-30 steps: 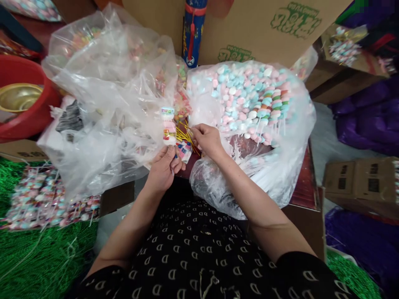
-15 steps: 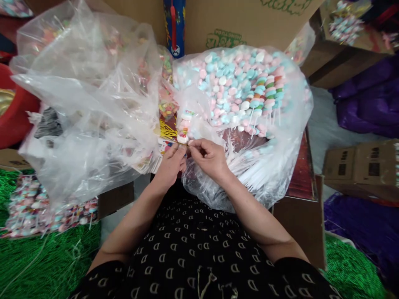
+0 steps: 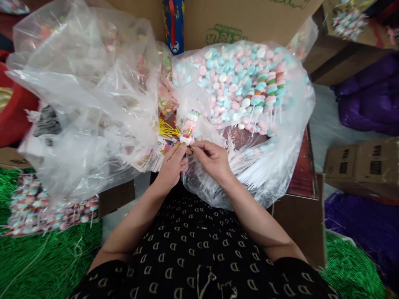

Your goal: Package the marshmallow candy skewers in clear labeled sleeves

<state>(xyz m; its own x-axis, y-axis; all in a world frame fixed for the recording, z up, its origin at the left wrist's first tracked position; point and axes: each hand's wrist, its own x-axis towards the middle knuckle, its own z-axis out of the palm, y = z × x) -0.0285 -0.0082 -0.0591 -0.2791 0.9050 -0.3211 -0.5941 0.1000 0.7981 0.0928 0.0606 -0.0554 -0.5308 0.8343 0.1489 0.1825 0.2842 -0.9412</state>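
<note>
A wrapped marshmallow skewer (image 3: 190,124) in a clear bag stands upright, its gathered lower end between my hands. My left hand (image 3: 173,164) is closed round that lower end. The fingertips of my right hand (image 3: 212,160) pinch a thin gold twist tie (image 3: 190,146) at the bag's neck. Yellow twist ties (image 3: 168,128) lie just left of the skewer. Behind my right hand, a large clear bag holds pink, blue and white marshmallows (image 3: 222,77), with several unwrapped marshmallow skewers (image 3: 269,92) on top.
Clear plastic bags (image 3: 90,104) of candy cover the left side. White sticks (image 3: 258,166) lie at the right. A cardboard box (image 3: 249,20) and a blue cylinder (image 3: 173,29) stand at the back. Finished skewers (image 3: 34,205) fill a box at lower left, beside green shredded filler (image 3: 46,261).
The wrapped skewer has tilted a little to the right. My right hand has shifted slightly right, its fingertips still at the bag's neck.
</note>
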